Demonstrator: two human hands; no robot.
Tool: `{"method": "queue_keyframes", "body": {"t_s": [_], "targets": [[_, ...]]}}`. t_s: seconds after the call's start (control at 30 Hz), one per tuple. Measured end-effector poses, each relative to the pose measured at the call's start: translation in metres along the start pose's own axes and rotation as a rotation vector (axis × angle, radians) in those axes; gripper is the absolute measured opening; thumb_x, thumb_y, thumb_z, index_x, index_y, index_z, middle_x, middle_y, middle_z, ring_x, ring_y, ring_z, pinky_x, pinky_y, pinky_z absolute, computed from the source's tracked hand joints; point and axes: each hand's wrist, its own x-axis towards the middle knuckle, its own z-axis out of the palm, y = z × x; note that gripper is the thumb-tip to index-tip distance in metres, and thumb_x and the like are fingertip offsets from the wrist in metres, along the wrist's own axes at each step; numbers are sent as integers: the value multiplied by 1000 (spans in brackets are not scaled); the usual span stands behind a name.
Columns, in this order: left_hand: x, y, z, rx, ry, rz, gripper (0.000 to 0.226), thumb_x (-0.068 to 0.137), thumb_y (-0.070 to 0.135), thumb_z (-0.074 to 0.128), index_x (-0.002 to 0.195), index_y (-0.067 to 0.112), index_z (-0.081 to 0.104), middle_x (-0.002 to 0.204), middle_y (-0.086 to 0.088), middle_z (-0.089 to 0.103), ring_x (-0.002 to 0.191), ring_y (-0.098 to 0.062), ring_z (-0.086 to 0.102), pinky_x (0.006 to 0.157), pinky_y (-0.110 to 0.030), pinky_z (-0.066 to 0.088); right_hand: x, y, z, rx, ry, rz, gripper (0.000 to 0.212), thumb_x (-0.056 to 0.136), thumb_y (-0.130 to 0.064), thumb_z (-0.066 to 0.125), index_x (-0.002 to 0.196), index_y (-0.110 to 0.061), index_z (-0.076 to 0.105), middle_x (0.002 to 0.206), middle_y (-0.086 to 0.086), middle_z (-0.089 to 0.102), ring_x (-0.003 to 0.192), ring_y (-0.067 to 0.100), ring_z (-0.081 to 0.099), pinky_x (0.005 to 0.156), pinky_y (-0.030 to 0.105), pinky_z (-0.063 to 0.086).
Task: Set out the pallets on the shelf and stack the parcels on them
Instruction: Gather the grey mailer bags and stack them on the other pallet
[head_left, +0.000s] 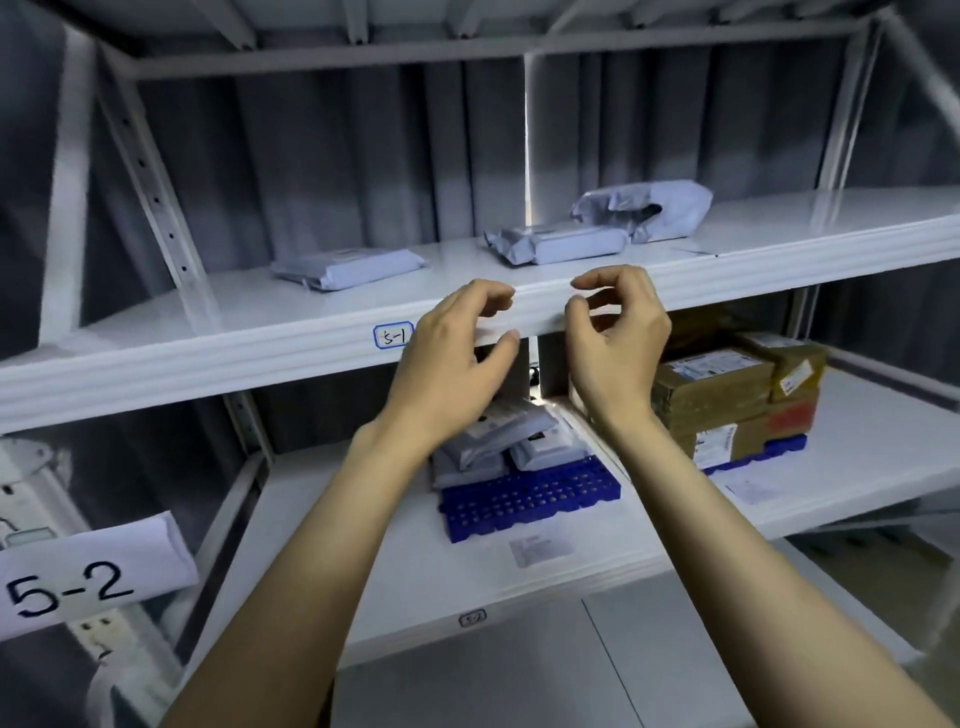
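Grey warehouse racking, upper shelf (208, 332) at 12 o'clock: three parcels (348, 266) lie palletless. Our left hand (447, 358), right hand (618, 343) hover empty at lip, both loosely curled. Blue pallets (524, 501) loaded at 5 o'clock. We judge parcel pickup next, needing reach over lip.

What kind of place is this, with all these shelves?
Probably a parcel storeroom or small warehouse: white metal shelves with a numbered label, grey mailing bags lying on them, and taped cardboard boxes stacked on a blue pallet.
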Motion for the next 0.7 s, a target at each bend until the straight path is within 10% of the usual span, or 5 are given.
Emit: {"method": "queue_keyframes", "body": {"t_s": [0.3,0.7], "targets": [[55,-15,-9,53,28,-106,23,86,16,58,109,18,60,112,6,63,108,-10,56,92,-37,48,103,24,5,-413,-222,100,38,78,-15,59,116,-12,59,117,10,60,111,29,52,81,30,38],[111,-35,16,196,-123,-256,29,86,19,58,114,9,57,118,-7,61,109,-26,56,92,-36,46,140,70,17,-670,-424,255,42,82,-8,55,123,-14,60,118,17,63,108,38,57,83,37,46]]}}
